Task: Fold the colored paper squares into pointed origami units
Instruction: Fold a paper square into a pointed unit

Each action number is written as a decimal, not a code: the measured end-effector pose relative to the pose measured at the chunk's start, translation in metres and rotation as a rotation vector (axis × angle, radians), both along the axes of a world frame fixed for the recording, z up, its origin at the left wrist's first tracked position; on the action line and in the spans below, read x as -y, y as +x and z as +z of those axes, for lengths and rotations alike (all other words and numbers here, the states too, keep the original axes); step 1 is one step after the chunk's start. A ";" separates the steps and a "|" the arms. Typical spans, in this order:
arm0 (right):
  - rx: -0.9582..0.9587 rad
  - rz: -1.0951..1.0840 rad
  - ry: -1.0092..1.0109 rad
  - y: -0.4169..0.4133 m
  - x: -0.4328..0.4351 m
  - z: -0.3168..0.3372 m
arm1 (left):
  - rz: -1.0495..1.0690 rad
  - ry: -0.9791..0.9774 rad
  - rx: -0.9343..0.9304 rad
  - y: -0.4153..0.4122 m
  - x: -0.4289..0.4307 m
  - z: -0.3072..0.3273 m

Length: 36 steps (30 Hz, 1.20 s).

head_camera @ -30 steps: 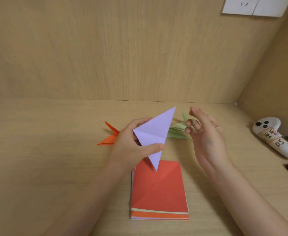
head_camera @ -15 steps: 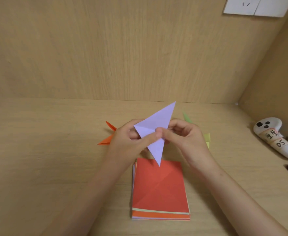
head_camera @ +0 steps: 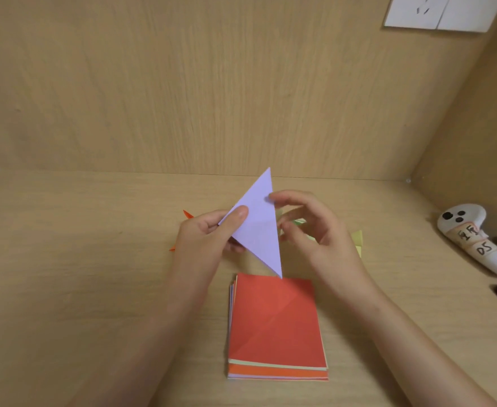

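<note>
Grip and workpiece, compared with the view half a second before. Earlier both hands pinched the lilac paper (head_camera: 259, 230) together at its middle. Now only the left hand (head_camera: 206, 239) pinches it, with the thumb (head_camera: 238, 214) flat on the near face at the left corner and the fingers curled behind. The right hand (head_camera: 320, 230) has given up its pinch and drawn off to the right, its fingers loosely curved and spread. Its index fingertip (head_camera: 273, 197) just touches the sheet's right edge, while the thumb sits lower, near that same edge. The paper, folded to a long kite with two points, has turned from its former rightward lean to stand nearly upright, broad face to the camera. From the left-hand pinch it extends rightward, with one point up and beyond the grip and the other down and toward the person. The lower point hangs just over the far edge of the stack of paper squares (head_camera: 276, 318), which has a red sheet on top and lies on the desk (head_camera: 65, 259) below the grip. Behind the left hand an orange unit (head_camera: 187, 214) shows in part, and behind the right hand a green unit (head_camera: 300, 221). Well to the right of both hands lies a white controller (head_camera: 473, 236).
</note>
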State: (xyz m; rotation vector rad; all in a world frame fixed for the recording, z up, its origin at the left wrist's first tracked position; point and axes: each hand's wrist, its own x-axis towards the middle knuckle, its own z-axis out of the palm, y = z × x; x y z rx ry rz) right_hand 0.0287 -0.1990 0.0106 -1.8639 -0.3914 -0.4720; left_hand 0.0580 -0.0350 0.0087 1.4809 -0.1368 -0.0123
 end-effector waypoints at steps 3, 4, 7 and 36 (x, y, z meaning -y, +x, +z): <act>0.092 -0.058 -0.185 0.000 -0.001 -0.003 | -0.008 -0.015 -0.037 -0.002 0.000 0.000; 0.125 -0.087 -0.218 0.000 -0.001 -0.003 | -0.023 -0.022 -0.043 -0.002 0.000 0.001; 0.220 -0.161 -0.232 0.000 0.000 -0.003 | -0.052 -0.052 -0.036 -0.004 0.003 0.005; -0.087 0.000 0.326 0.002 0.002 0.003 | -0.213 -0.066 0.033 -0.006 0.002 0.008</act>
